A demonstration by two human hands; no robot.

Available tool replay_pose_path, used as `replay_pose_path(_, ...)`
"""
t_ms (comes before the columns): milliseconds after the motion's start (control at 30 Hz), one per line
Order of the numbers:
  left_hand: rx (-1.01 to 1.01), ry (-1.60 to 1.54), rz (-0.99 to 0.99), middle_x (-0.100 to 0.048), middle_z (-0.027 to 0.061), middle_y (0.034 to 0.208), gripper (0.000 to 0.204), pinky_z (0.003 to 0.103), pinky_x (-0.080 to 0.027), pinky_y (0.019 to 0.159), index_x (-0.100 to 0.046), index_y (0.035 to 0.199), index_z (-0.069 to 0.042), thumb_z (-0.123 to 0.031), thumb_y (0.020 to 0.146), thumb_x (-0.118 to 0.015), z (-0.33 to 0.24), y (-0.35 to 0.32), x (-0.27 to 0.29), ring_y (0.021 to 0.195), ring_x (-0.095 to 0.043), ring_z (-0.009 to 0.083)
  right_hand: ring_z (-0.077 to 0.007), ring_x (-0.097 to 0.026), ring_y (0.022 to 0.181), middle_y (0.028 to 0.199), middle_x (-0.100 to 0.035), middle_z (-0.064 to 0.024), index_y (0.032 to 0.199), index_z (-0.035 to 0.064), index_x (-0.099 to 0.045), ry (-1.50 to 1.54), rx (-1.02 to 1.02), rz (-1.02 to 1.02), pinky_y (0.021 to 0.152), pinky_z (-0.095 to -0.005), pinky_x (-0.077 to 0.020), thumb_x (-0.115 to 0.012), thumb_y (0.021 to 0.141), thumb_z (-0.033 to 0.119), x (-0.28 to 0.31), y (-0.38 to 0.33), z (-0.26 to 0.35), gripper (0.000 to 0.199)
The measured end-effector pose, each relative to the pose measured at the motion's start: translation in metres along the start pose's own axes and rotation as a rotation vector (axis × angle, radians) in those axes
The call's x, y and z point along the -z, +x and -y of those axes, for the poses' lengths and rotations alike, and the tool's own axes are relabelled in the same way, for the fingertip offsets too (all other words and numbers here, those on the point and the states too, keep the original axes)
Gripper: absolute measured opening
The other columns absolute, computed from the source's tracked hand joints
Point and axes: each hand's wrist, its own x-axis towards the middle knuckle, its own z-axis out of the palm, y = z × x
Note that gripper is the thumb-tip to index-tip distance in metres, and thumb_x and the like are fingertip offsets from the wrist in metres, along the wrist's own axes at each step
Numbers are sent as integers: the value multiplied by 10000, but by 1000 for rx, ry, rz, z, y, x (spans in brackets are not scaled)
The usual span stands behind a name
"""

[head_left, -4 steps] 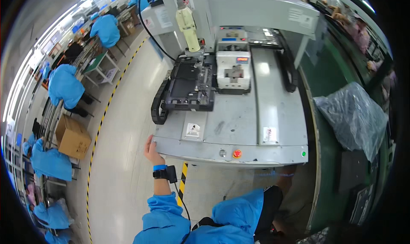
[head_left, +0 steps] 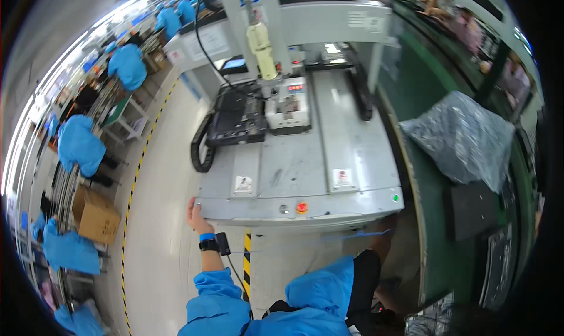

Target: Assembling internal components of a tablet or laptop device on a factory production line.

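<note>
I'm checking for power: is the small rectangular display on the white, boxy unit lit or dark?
Lit: the small rectangular display glows red on the white, boxy unit.

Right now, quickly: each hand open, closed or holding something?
Left hand: open, touching the near left corner of the grey metal machine.
Right hand: not clearly visible; cannot be told.

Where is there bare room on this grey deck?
The grey deck is bare between the left sticker and right sticker, before the white unit, and left of the right cable chain. Crowded: back left, with the black fixture and left cable chain; front-left corner, at your left hand.
</note>
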Motion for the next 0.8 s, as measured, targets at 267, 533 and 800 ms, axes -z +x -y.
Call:
replay_pose_path(267, -587, 588, -165, -545, 199, 1298, 363, 423, -376, 1048, -529, 1255, 55, -156, 963, -567, -6, -85, -85, 1177, -516, 317, -211, -582, 626, 817, -673, -156, 1029, -17, -648, 436, -115, -130, 632, -341, -487, -516, 706, -9, -16, -15, -15, 348)
replay_pose_path(533, -236, 94, 1811, -678, 108, 947, 179, 343, -448, 938, -673, 1016, 11, -33, 872, -576, -168, -464, -221, 987, -617, 252, -177, -534, 477, 569, -538, -54, 862, 56, -624, 680, -223, -213, 471, -301, -421, -591, 704, 2, 3, -2, -27, 171)
replay_pose_path(800, -746, -112, 2697, -673, 124, 1033, 242, 423, -480, 907, -705, 1040, -26, -138, 826, -686, -187, -683, -204, 1018, -603, 350, -213, -597, 737, 817, -610, -18, 836, 96, -670, 495, 121, -100, 618, -336, -505, -697, 683, 55, 7, 10, -44, 160)
